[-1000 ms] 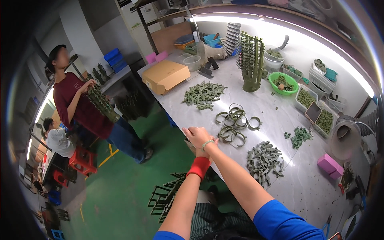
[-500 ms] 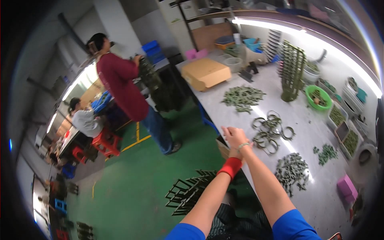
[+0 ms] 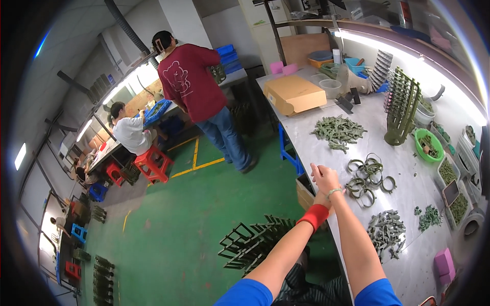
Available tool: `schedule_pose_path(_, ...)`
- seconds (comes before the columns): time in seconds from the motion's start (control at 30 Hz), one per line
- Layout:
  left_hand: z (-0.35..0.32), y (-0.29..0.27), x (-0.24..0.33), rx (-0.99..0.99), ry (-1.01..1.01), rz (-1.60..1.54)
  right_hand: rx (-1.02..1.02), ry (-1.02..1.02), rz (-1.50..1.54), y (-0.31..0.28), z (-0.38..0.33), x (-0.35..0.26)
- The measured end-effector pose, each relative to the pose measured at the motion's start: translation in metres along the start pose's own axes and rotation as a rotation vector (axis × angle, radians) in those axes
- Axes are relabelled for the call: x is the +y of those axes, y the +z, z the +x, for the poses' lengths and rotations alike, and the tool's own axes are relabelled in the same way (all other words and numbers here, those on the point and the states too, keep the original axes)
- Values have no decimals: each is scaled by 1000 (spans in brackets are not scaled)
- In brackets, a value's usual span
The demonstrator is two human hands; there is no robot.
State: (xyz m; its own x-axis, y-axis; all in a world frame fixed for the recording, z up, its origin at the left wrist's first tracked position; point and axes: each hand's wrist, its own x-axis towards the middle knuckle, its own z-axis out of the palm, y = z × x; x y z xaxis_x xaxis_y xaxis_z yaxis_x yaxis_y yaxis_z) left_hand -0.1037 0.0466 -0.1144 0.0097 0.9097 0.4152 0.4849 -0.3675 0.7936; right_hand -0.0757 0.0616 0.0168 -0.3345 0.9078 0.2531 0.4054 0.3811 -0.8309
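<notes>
My forearms cross at the wrists beside the left edge of the grey table. On top is my right hand, its fingers loosely curled and no object visible in them; a thin bracelet circles that wrist. My left hand lies beneath the right wrist, its fingers mostly hidden; a red wristband sits behind it. Just right of my hands are several dark green rings. Piles of small grey-green parts lie farther off and nearer me.
A cardboard box, a green rack and a green basket stand on the table. Pink blocks lie at its right. Dark racks stand on the floor below my left arm. A person in a maroon shirt stands ahead-left; another sits on a red stool.
The view has swung left, so the table and people appear farther right. My crossed arms keep nearly the same pose. The standing person has turned their back more toward me.
</notes>
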Motion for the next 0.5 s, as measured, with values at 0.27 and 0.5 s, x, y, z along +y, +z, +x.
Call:
schedule_pose_path(0.27,5,-4,2,14,17,-45,76,49,-334,4,7,20)
schedule_pose_path(0.5,4,-34,45,109,114,598,79,11,-138,-3,-2,-21)
